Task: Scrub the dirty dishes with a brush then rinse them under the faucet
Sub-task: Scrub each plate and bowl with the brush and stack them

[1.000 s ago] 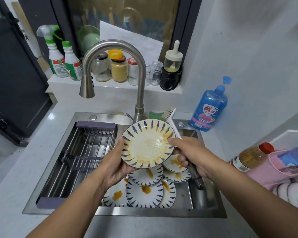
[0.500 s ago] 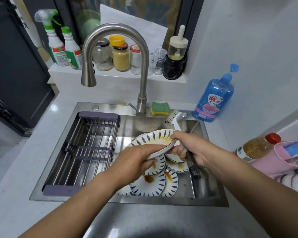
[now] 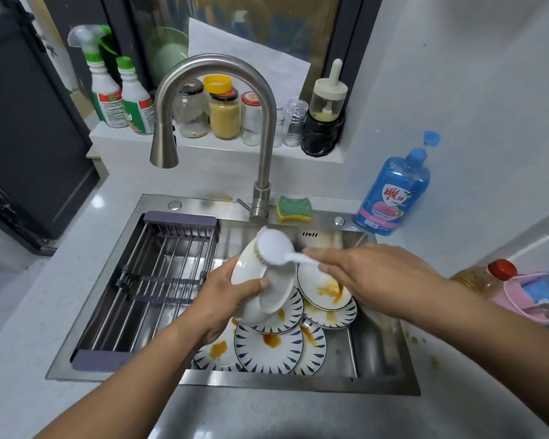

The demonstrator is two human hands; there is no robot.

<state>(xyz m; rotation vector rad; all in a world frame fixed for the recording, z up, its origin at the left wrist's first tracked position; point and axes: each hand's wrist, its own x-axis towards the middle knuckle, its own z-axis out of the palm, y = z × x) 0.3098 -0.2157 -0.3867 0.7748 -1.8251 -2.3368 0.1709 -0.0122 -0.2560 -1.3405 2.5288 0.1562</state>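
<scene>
Plate held tilted above the sink, white underside turned toward the camera, gripped at its left edge by the left hand with the thumb laid across the base. White brush pressed bristles-down on the upper rim of that plate, thin handle gripped in the fingers of the right hand. Beneath, in the basin, a heap of blue-rayed dirty plates smeared with orange-brown sauce, overlapping one another. Faucet arched over the back of the basin, spout hanging to the left of the held plate. Wire rack with purple end bars across the left part of the basin. Green-and-yellow sponge on the rear ledge just beside the faucet base. Blue soap bottle on the counter at right, cap flipped open, red-and-white shield label with large characters too blurred to read. Two green-capped bottles on the shelf behind, red-and-green labels likewise illegible; jars beside them, print too small to read. Red-capped brown bottle near the right edge of the counter, label not legible.
</scene>
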